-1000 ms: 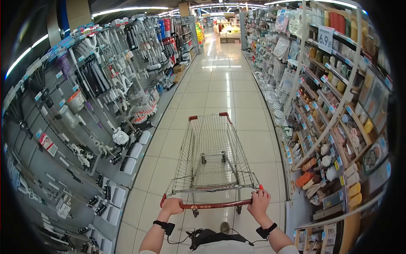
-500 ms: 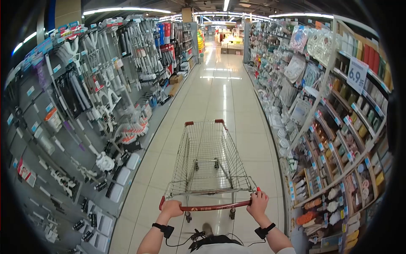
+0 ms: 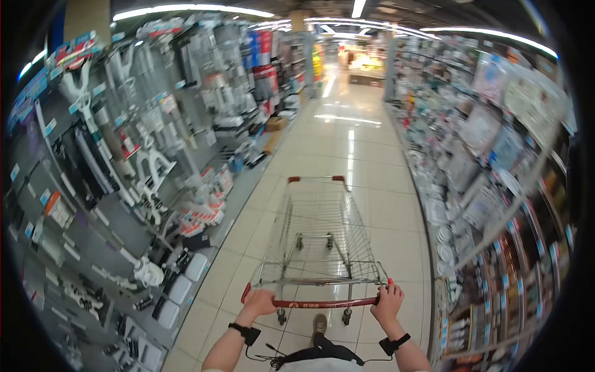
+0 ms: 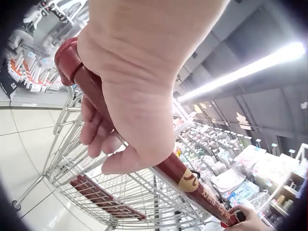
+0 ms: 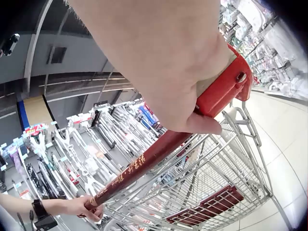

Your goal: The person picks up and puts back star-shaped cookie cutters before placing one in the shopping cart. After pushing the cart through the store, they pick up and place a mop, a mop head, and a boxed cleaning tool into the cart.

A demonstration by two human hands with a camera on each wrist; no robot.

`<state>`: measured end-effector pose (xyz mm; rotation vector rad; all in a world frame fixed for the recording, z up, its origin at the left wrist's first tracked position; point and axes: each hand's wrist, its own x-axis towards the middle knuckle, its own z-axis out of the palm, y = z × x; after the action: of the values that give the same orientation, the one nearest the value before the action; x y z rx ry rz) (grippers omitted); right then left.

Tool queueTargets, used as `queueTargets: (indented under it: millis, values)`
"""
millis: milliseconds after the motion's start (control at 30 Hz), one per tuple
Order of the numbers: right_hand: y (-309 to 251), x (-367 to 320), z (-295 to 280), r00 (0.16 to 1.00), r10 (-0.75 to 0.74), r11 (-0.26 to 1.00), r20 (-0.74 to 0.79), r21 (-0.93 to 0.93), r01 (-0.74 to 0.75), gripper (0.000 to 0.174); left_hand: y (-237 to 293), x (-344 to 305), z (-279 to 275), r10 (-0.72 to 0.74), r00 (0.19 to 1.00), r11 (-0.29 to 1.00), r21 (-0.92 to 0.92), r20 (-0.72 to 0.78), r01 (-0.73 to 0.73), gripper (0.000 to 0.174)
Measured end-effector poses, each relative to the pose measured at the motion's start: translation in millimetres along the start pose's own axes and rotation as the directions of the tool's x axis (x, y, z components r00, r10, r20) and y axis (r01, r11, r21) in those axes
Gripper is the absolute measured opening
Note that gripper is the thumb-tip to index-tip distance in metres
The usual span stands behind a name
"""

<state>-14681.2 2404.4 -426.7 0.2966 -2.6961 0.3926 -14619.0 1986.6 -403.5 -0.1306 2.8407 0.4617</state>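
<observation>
A wire shopping cart [image 3: 319, 282] with a dark red push handle [image 3: 328, 304] stands ahead of me, its basket empty. My left hand [image 3: 259, 304] grips the handle near its left end; in the left wrist view its fingers [image 4: 94, 127] curl round the bar. At the other end, my right hand [image 3: 389, 302] holds the handle beside a bright red end piece [image 5: 224, 89]. In the right wrist view the hand wraps over the bar, hiding part of it. Pale lettering runs along the middle of the handle.
Mops and other long-handled goods [image 3: 87, 136] hang along the left side of the aisle. Packed shelves [image 3: 483, 204] line the right. Tiled floor [image 3: 347, 142] leads to a brightly lit display [image 3: 365, 62]. A shoe [image 3: 319, 323] shows behind the cart.
The cart has rolled forward along the aisle, both hands staying on its handle. My view has turned slightly left, and the 6.9 price sign has left the head view.
</observation>
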Motion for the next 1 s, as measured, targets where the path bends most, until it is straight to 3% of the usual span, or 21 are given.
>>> queueTargets:
  millis: [33, 167, 233, 267, 367, 433, 467, 567, 800, 900, 1000]
  values:
    - [2, 25, 13, 0.998, -0.056, 0.998, 0.028, 0.020, 0.056, 0.037, -3, 20, -8, -0.008, 1.000, 1.000, -0.019, -0.012, 0.008, 0.026]
    - [3, 127, 58, 0.991, 0.070, 0.998, 0.116, -0.009, -0.070, 0.037, -23, 138, -22, -0.043, 0.994, 0.998, 0.056, 0.105, 0.037, 0.030]
    - [11, 172, 94, 0.999, 0.010, 0.997, 0.044, -0.074, -0.006, 0.034, -37, 191, -25, -0.025, 0.999, 0.998, -0.056, 0.036, 0.027, 0.024]
    - [16, 196, 109, 0.995, -0.055, 0.997, 0.081, -0.048, 0.059, 0.034, -29, 208, -48, -0.069, 0.997, 0.994, -0.082, 0.020, 0.071, 0.024]
    - [25, 271, 163, 0.997, -0.028, 0.996, 0.068, -0.083, 0.034, 0.031, -40, 282, -77, -0.078, 0.996, 0.996, -0.046, 0.040, 0.080, 0.023]
    - [32, 318, 193, 0.998, -0.027, 0.996, 0.053, -0.081, 0.031, 0.032, -49, 337, -88, -0.001, 0.998, 1.000, -0.014, -0.060, 0.000, 0.019]
    - [34, 341, 211, 0.998, -0.014, 0.998, 0.067, -0.065, 0.018, 0.034, -55, 366, -93, -0.018, 1.000, 1.000, -0.003, -0.021, 0.018, 0.021]
    - [19, 416, 231, 0.999, -0.030, 0.999, 0.031, -0.040, 0.032, 0.036, -64, 438, -124, -0.008, 0.997, 0.999, -0.044, -0.082, 0.005, 0.023]
    - [-17, 579, 293, 0.996, 0.028, 0.998, 0.081, -0.055, -0.023, 0.038, -114, 614, -191, 0.080, 0.993, 0.997, -0.011, 0.088, -0.079, 0.030]
    - [-29, 638, 334, 0.999, 0.010, 0.998, 0.043, -0.067, -0.007, 0.036, -141, 687, -221, 0.040, 0.988, 0.999, 0.021, 0.148, -0.044, 0.031]
    - [-42, 697, 367, 1.000, 0.005, 0.999, -0.001, -0.040, -0.005, 0.035, -165, 755, -240, 0.006, 0.996, 1.000, -0.004, 0.087, -0.005, 0.034]
